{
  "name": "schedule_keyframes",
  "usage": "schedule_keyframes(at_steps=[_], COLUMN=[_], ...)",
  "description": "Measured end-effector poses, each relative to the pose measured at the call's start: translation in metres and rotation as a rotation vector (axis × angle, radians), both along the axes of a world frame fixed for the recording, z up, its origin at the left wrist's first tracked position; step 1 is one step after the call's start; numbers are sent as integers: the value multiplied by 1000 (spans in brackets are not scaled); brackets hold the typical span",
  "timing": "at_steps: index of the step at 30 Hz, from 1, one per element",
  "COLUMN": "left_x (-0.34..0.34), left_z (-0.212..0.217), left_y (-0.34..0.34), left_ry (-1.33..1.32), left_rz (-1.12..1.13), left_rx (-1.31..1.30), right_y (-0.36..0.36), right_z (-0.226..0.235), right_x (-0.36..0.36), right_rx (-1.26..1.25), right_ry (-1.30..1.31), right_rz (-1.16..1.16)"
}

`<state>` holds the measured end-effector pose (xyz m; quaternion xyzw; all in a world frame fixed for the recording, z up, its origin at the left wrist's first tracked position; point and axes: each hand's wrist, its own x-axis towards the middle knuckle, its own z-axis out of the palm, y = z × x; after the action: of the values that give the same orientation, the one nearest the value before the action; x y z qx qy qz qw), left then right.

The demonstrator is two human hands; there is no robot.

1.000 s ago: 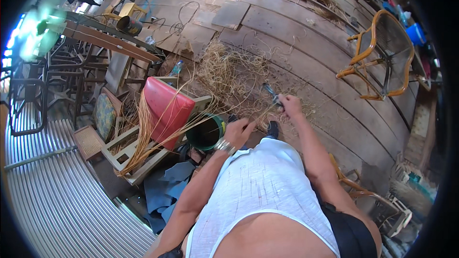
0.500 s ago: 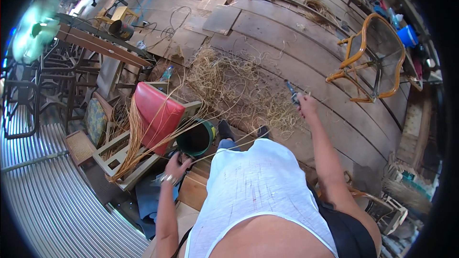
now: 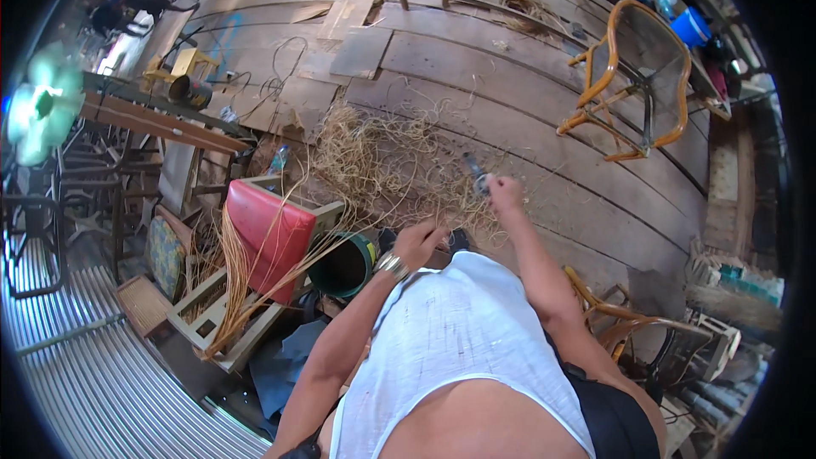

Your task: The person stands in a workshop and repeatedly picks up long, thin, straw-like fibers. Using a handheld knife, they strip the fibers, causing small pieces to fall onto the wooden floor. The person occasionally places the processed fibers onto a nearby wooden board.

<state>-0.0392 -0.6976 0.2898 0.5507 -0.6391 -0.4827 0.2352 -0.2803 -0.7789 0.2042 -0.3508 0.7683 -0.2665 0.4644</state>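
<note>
My left hand [image 3: 418,244], with a watch at its wrist, is in front of my waist, above my feet. Its fingers are curled together; whether a strand is between them is too small to make out. My right hand [image 3: 505,193] is closed round a small hand tool [image 3: 477,177] with a grey, blade-like end pointing away from me. Left of my left hand stands a dark green bucket [image 3: 342,264]. Long tan rattan strands [image 3: 237,276] drape over a red padded seat [image 3: 270,238] and a pale wooden frame [image 3: 240,342] beside the bucket.
A tangled heap of fibre scraps [image 3: 357,153] covers the plank floor [image 3: 442,51] ahead. A rattan-framed chair [image 3: 633,85] stands at the far right, near a blue bucket [image 3: 690,27]. Corrugated metal sheet [image 3: 110,382] lies at the left, below a spinning fan [image 3: 42,106].
My left hand has moved right and forward, from beside the green bucket to in front of my waist. My right hand with the tool has come inward to the left. The view has shifted slightly.
</note>
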Motion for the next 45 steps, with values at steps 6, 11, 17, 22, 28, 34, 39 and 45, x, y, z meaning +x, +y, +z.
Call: schedule_keyframes(at_steps=[6, 11, 17, 22, 28, 34, 39, 45], left_x=[222, 314, 144, -22, -22, 163, 329, 180], left_z=[75, 12, -43, -22, -30, 19, 41, -23], left_y=[125, 205, 35, -47, -29, 78, 193, 100], left_ry=[-399, -788, -175, 344, 56, -191, -1329, -614], left_rz=[136, 144, 82, 59, -60, -69, -181, -22], left_rx=[332, 538, 431, 628, 137, 283, 474, 424], right_y=[-56, -43, 1, 19, 22, -3, -33, -26], right_z=[25, 51, 40, 0, 19, 1, 44, 38], right_x=[-196, -144, -22, 27, 23, -203, -292, -54], right_rx=[-11, 18, -27, -165, -27, 7, -78, -42], right_ry=[181, 245, -17, 49, 5, 73, 73, -67], right_rz=[-333, -63, -18, 103, -52, -335, -345, 251])
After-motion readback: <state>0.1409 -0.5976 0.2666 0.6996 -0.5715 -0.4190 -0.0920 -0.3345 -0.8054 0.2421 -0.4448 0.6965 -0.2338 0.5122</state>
